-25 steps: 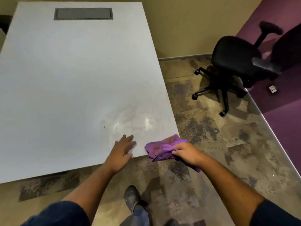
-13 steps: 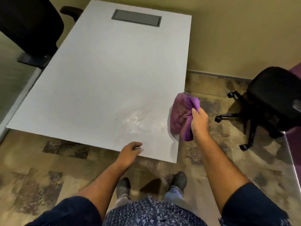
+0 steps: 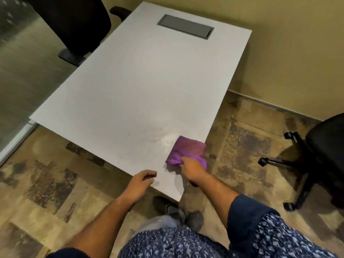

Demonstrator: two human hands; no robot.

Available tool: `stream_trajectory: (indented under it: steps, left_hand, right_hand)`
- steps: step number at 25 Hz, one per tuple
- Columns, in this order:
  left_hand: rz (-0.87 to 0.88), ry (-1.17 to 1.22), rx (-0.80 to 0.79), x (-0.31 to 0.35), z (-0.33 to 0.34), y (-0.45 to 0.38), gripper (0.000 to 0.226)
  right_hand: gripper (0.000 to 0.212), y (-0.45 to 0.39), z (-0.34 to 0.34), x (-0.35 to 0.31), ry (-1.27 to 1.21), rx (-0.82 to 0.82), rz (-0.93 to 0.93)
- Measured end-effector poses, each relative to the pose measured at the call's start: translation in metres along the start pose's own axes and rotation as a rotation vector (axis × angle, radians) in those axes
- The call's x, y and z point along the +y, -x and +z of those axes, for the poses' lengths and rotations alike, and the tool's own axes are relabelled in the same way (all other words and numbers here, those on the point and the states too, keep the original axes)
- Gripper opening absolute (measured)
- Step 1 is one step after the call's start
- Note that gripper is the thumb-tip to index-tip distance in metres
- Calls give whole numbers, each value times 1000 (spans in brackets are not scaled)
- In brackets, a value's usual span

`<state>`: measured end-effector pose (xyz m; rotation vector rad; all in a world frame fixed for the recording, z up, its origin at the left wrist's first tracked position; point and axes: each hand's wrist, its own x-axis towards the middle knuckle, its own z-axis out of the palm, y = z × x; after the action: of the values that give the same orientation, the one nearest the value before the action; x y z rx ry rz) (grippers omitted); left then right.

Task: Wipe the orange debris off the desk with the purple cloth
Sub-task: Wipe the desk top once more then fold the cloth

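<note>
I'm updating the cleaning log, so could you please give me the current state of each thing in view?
purple cloth: bunched, lying on the desk's near right corner, gripped
right hand: closed on the cloth
left hand: empty, fingers curled, at the desk's near edge
desk: faint smear beside the cloth, no orange debris visible
cable hatch: shut

One desk (image 3: 141, 86), one purple cloth (image 3: 188, 151), two office chairs (image 3: 78, 25), two hands (image 3: 191, 169).
</note>
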<state>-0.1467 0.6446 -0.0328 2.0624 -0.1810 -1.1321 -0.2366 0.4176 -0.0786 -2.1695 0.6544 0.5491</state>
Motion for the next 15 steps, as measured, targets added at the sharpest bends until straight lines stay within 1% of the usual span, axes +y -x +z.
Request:
stream_trajectory:
  steps: [1, 2, 4, 5, 6, 7, 8, 10, 11, 12, 15]
  left_hand:
    - [-1, 21, 20, 6, -4, -6, 31]
    - [0, 63, 40, 13, -8, -13, 30]
    - [-5, 226, 87, 29, -15, -26, 29]
    - [-11, 328, 100, 39, -16, -32, 33]
    - [-16, 429, 90, 49, -14, -40, 40]
    - [-22, 518, 45, 59, -11, -46, 48]
    - [-19, 589, -32, 72, -5, -52, 58]
    - [19, 748, -227, 105, 11, -56, 75]
    - [39, 823, -287, 124, 19, -55, 81]
    - [57, 866, -296, 144, 27, -53, 87]
    - [92, 944, -246, 191, 43, -50, 107]
  right_hand:
    - [21, 1, -5, -3, -167, -13, 7]
    - [23, 4, -18, -7, -376, -14, 45]
    - [23, 12, -50, -10, -817, 24, 125]
    - [23, 16, -67, -8, -1019, 53, 157]
    - [26, 18, -86, -4, -1203, 59, 172]
    - [32, 21, -105, -2, -1356, 40, 160]
    - [36, 25, -123, -2, -1471, 23, 134]
    - [38, 32, -155, -3, -1587, -55, 88]
    - [37, 32, -168, -3, -1593, -88, 67]
    - [37, 30, -179, -3, -1594, -105, 55]
    - [39, 15, -212, 7, -1634, -106, 25]
